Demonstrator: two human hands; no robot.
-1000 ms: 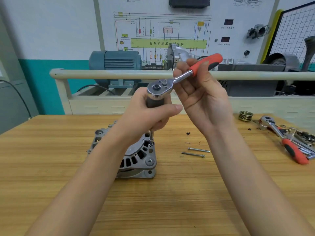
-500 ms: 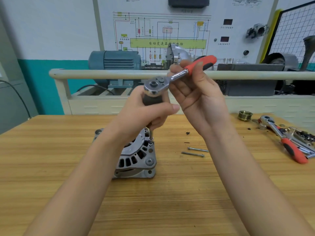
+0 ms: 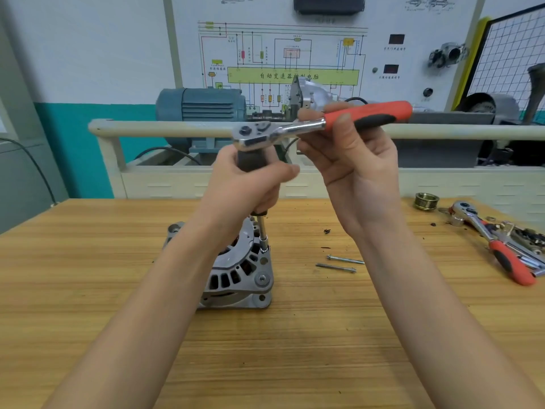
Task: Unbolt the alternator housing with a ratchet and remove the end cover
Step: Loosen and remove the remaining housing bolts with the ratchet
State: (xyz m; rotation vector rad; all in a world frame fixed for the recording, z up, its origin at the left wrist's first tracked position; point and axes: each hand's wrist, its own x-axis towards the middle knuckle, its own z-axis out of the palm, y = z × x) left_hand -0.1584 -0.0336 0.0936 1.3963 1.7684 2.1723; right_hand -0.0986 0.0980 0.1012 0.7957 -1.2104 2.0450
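Swinging flatter since the earlier frame, the ratchet (image 3: 309, 125) sat pinched in my right hand (image 3: 356, 160); my left hand (image 3: 250, 184) gripped its extension over the alternator (image 3: 236, 273) on the bench. Any tilt could slip the socket (image 3: 264, 243) off.

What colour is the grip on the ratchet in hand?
Orange-red with a black inset, on the ratchet held by the right hand; head view, the only one.

Bright, even light fills the room, with only soft, faint shadows on the table (image 3: 295, 349). The chrome ratchet (image 3: 283, 129) head carries small glints. Its outline and the left hand (image 3: 250, 184) look slightly smeared by motion. Wide-angle distortion bows straight lines near the edges; the background wall panel (image 3: 295, 54) reads fairly sharp.
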